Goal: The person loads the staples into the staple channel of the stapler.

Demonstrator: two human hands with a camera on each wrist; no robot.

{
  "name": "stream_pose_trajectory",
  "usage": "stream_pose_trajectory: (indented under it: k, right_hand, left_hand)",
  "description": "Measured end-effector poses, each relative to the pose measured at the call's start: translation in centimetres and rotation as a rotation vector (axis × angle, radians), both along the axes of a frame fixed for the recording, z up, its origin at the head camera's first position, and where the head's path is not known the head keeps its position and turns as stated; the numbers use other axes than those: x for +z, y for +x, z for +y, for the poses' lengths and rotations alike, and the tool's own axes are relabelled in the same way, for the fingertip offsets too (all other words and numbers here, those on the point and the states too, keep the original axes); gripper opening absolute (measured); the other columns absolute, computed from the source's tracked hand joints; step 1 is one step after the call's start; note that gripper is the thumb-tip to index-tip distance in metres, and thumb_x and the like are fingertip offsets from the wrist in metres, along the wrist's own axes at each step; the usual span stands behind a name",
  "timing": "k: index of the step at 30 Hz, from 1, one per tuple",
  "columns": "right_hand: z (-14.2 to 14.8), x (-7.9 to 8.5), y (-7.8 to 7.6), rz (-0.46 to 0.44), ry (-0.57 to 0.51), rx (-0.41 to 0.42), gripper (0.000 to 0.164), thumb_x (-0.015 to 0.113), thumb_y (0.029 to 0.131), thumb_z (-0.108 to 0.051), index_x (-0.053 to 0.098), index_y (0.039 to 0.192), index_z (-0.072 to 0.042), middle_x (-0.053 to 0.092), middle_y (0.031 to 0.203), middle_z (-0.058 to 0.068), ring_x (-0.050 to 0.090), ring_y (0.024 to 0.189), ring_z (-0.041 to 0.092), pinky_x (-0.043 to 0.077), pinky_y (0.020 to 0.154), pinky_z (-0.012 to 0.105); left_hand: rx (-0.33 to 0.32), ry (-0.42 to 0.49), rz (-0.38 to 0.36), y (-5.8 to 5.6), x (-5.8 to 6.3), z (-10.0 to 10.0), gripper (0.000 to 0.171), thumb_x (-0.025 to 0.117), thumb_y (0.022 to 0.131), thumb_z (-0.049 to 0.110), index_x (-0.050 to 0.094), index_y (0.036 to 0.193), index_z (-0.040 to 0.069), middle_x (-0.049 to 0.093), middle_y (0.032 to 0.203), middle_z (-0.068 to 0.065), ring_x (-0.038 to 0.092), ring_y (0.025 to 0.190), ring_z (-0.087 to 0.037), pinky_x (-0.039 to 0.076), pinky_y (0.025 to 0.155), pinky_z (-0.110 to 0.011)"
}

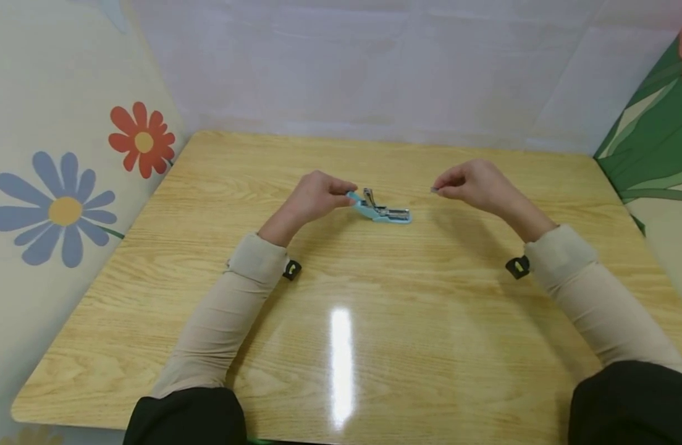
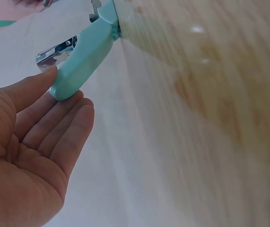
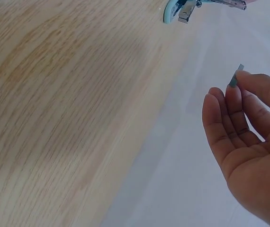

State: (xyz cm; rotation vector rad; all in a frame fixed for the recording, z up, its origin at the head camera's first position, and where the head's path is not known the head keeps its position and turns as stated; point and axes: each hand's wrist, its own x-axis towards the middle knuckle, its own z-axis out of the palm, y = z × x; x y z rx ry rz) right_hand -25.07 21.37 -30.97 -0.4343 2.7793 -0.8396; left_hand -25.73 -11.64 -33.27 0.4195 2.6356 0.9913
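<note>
A light teal stapler [image 1: 393, 219] lies on the wooden table, its top swung open and the metal channel exposed. My left hand [image 1: 319, 196] grips the end of its raised teal arm [image 2: 80, 64] between thumb and fingers, as the left wrist view shows. To the right of the stapler, my right hand [image 1: 477, 184] is held above the table. Its thumb and fingertips pinch a short grey strip of staples [image 3: 236, 75], apart from the stapler. In the right wrist view the stapler's open end [image 3: 170, 12] shows at the top edge.
The wood-grain table [image 1: 374, 358] stretches around both hands, with a bright light reflection near its front. A pale cloth wall [image 1: 363, 68] rises behind it. Flower-patterned panels [image 1: 57, 272] flank the left and right sides.
</note>
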Motion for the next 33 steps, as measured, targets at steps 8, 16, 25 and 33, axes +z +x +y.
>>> stream_pose_trajectory:
  k: [8,16,25,33]
  right_hand:
    - [-0.2,0.3,0.0,0.017,0.004,0.001,0.027,0.064,0.102,-0.026,0.074,0.120,-0.009,0.072,0.124,0.015,0.067,0.108,0.028,0.054,0.090,0.046]
    - [-0.7,0.5,-0.3,0.030,0.019,0.010,0.026,0.063,0.102,-0.026,0.075,0.120,-0.010,0.073,0.123,0.014,0.068,0.108,0.027,0.054,0.090,0.046]
    - [-1.6,0.2,-0.3,0.037,-0.002,0.025,0.023,0.064,0.101,-0.021,0.076,0.117,-0.010,0.074,0.120,0.014,0.069,0.103,0.025,0.054,0.084,0.041]
    - [-2.5,-0.2,-0.4,0.023,-0.030,0.038,0.022,0.064,0.101,-0.020,0.076,0.117,-0.010,0.075,0.118,0.013,0.069,0.102,0.025,0.055,0.083,0.041]
  left_hand:
    - [-0.012,-0.012,0.012,-0.1,0.2,-0.1,0.042,0.065,0.101,0.029,0.063,0.141,0.017,0.064,0.142,-0.004,0.059,0.132,-0.025,0.051,0.106,-0.044]
    - [-0.019,-0.023,0.023,-0.3,0.4,-0.4,0.041,0.065,0.101,0.030,0.063,0.141,0.017,0.065,0.141,-0.005,0.060,0.130,-0.025,0.051,0.105,-0.045]
    - [-0.007,-0.007,0.027,-0.2,0.6,-0.5,0.040,0.066,0.100,0.031,0.065,0.138,0.018,0.066,0.139,-0.004,0.059,0.131,-0.026,0.050,0.106,-0.045]
    - [-0.009,-0.008,0.015,-0.1,0.3,-0.7,0.039,0.066,0.100,0.030,0.065,0.138,0.019,0.065,0.140,-0.003,0.059,0.132,-0.026,0.050,0.106,-0.046]
